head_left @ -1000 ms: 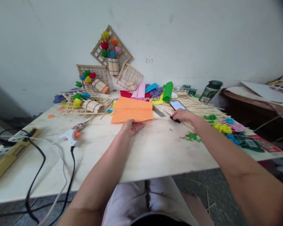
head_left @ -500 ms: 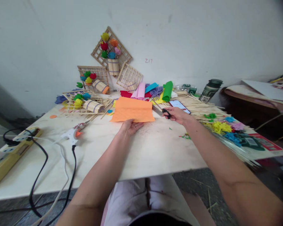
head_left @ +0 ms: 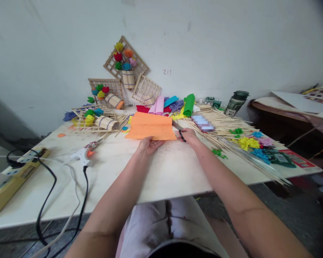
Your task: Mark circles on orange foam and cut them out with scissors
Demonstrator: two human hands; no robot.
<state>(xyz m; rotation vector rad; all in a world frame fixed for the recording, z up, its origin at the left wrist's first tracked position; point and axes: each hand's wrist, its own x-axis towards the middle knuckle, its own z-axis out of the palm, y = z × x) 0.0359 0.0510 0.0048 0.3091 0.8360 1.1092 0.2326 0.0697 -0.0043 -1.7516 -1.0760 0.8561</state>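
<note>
1. The orange paper [head_left: 150, 126] lies on the table [head_left: 172, 179]; from here I see no cut in it.
2. The left hand [head_left: 150, 146] pinches its near edge.
3. The right hand [head_left: 188, 135] grips the scissors [head_left: 181, 135] beside its right edge; I can't tell whether the blades touch.
4. Done, I'd judge: 3 lattices [head_left: 136, 53] with flowers [head_left: 118, 56].
5. Seemingly left: 1 lattice [head_left: 150, 81] with a basket [head_left: 149, 100] but no flowers.

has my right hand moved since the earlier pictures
Yes, leftward: the right hand was just in front of the phone in the earliest picture; now it is left of it, nearer the orange paper.
</note>
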